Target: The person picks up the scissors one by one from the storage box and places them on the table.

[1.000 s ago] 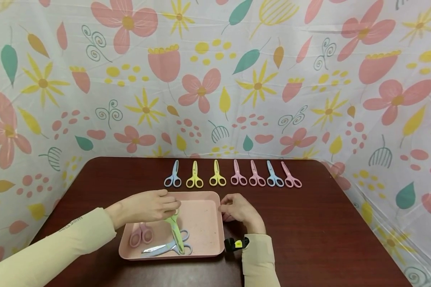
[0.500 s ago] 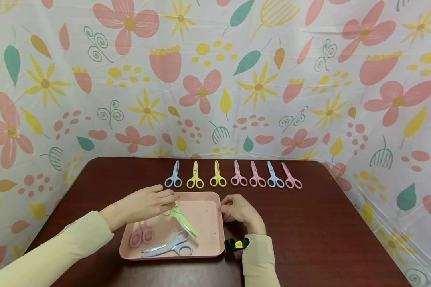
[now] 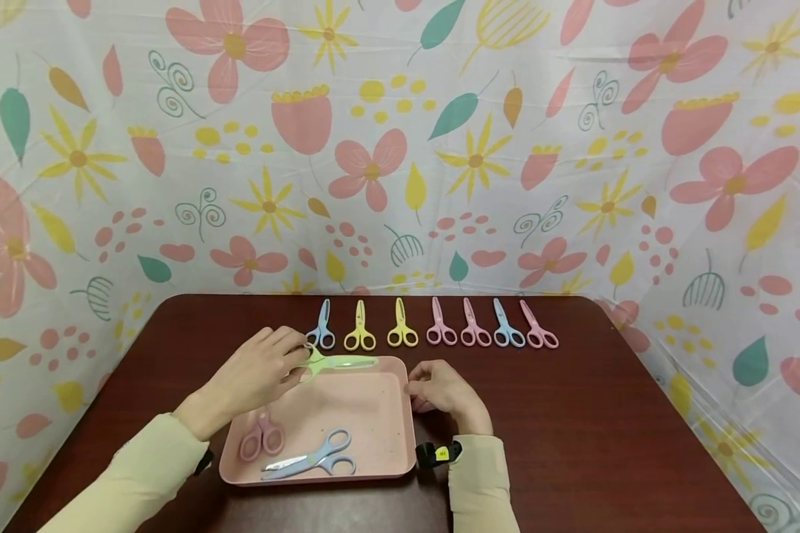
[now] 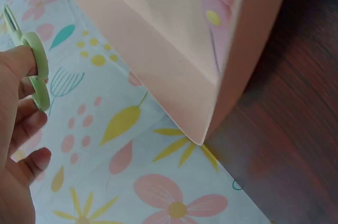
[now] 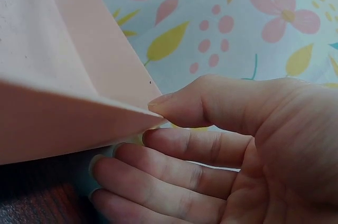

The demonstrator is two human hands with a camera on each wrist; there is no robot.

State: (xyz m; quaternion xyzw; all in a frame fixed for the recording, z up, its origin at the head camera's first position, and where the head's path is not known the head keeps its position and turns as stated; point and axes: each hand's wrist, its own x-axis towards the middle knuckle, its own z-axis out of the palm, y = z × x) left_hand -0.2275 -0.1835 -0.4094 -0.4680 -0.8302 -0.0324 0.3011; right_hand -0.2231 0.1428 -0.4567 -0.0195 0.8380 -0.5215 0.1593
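My left hand [image 3: 256, 374] holds green scissors [image 3: 340, 362] by their handle loops, above the far left part of the pink tray [image 3: 367, 414]. Their blades point right in the head view. In the left wrist view the fingers curl at the green scissors' handle [image 4: 39, 65]. At the tray's right side my right hand [image 3: 443, 389] pinches the rim, thumb on top and fingers below, as the right wrist view shows. Inside the tray lie blue scissors [image 3: 313, 460] at the front and pink scissors [image 3: 263, 438] at the left, partly under the left wrist.
Along the table's far edge runs a row of several scissors: blue scissors [image 3: 323, 326] at the left, yellow scissors [image 3: 360, 327], then pink and blue ones. The dark wooden table [image 3: 573, 437] extends right of the tray. A flowered cloth [image 3: 400, 148] hangs behind.
The left hand has lifted the green scissors up and away from the blue scissors, and their blades have swung from pointing toward me to pointing right. The right hand stays on the rim.
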